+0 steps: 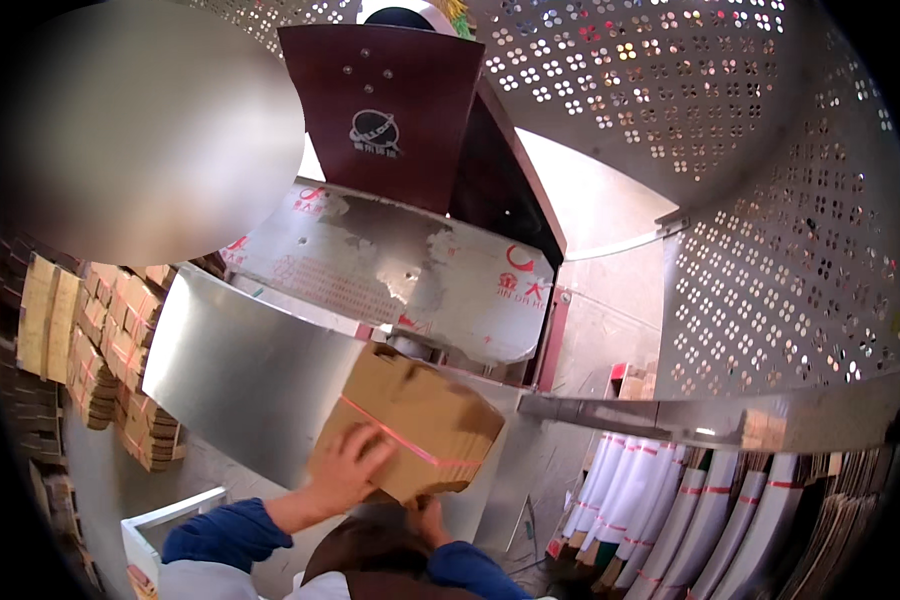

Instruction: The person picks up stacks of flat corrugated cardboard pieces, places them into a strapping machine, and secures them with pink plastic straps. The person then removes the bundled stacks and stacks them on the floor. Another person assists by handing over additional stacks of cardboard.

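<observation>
A strapped bundle of flat brown cardboard (425, 415) lies tilted on a shiny metal table (250, 360), with a pink strap across it. My left hand (350, 465) rests on the bundle's left side, fingers spread over the cardboard next to the strap. At the near edge, my right hand (430, 522) has its fingers curled round the bundle's lower corner; its fingertips are partly hidden. Just beyond the bundle stands a dark red machine (380, 120) with a worn, film-covered metal panel (390, 275).
Stacks of strapped cardboard (120, 350) stand at the left. Rolled or folded white sheets with red bands (620, 490) line the lower right. A perforated metal screen (780, 290) curves round the right side. A blurred pale round shape (150, 130) blocks the upper left.
</observation>
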The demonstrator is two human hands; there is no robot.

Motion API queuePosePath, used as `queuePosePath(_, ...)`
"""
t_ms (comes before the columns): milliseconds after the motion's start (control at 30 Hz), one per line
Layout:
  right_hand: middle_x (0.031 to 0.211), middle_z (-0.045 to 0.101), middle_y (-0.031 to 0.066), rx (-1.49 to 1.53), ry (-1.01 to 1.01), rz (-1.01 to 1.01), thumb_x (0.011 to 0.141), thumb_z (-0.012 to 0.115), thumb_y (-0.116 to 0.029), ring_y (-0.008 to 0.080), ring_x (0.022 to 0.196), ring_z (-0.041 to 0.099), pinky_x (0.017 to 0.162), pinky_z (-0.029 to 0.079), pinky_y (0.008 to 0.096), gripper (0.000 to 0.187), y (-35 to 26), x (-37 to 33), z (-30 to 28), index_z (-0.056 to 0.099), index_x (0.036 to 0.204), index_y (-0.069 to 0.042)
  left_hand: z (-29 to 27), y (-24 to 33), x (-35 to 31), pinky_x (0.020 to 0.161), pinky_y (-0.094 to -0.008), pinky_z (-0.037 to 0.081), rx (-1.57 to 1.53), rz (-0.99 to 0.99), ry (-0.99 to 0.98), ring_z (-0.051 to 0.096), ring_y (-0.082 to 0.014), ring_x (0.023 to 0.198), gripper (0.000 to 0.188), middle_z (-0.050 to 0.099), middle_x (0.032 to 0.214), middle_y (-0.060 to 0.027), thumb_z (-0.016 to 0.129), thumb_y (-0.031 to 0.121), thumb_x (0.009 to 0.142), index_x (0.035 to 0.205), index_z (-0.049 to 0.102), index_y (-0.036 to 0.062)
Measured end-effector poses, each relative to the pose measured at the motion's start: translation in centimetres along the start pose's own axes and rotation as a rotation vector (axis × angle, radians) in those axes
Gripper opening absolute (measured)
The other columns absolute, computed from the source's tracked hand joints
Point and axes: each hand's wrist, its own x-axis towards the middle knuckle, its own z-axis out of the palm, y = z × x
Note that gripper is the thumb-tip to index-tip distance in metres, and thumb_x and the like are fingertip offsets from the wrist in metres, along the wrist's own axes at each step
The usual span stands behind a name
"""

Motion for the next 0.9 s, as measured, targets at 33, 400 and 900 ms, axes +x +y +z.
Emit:
queuePosePath(33,0.106,0.067,0.0194,-0.165,-0.111,-0.015,0.093,0.057,-0.022,0.0371,0.098,0.063,0.085,0.049,0.0442,0.033,3.8,-1.3,-1.0,0.056,0.118,-0.002,1.1,1.3,-0.6,0.095,-0.0480,0.041,0.055,0.099,-0.008,0.046,-0.0325,0.118,0.069,0.044,0.134,-0.0104,0.074,0.015,0.065,0.131,0.051,0.0167)
queuePosePath(400,0.084,0.064,0.0198,-0.399,-0.241,-0.473,0.097,0.052,-0.024,0.0384,0.079,0.063,0.068,0.050,0.0433,0.022,-35.0,6.6,-8.6,0.058,0.107,-0.006,5.0,3.5,-4.3,0.094,-0.0473,0.036,-0.185,0.229,-0.090,0.042,-0.0261,0.126,0.090,0.044,0.140,-0.0042,0.075,0.041,0.064,0.145,0.040,0.0257)
queuePosePath(900,0.088,0.069,0.0152,-0.127,0.169,-0.284,0.096,0.056,-0.018,0.0243,0.078,0.069,0.071,0.052,0.0342,0.021,-24.8,25.2,-4.6,0.060,0.108,-0.002,8.3,5.6,-1.5,0.095,-0.0560,0.029,-0.161,0.209,0.001,0.045,-0.0303,0.102,0.027,0.056,0.096,-0.0056,0.059,0.046,0.081,0.091,0.065,0.0212)
